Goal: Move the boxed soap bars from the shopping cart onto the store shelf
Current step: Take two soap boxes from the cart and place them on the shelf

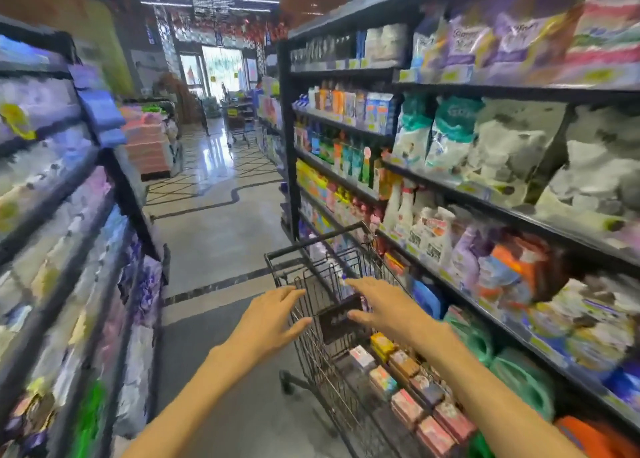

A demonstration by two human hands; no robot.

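A black wire shopping cart [313,249] stands in the aisle, close against the store shelf [450,187] on the right. Several boxed soap bars [408,385] in pink, orange and yellow lie in a row inside the cart, along its right side. My left hand [273,315] hovers open just left of the cart's near end, fingers spread, holding nothing. Over the cart's dark child-seat flap [337,320] my right hand [381,305] reaches forward, open and empty. The picture is blurred by motion.
The right shelf holds detergent bags, bottles and green jugs [519,381] at the bottom. Another stocked shelf [62,249] lines the left side. The tiled aisle floor [221,235] runs ahead to a second cart [239,121] and a stacked display [147,142] near the entrance.
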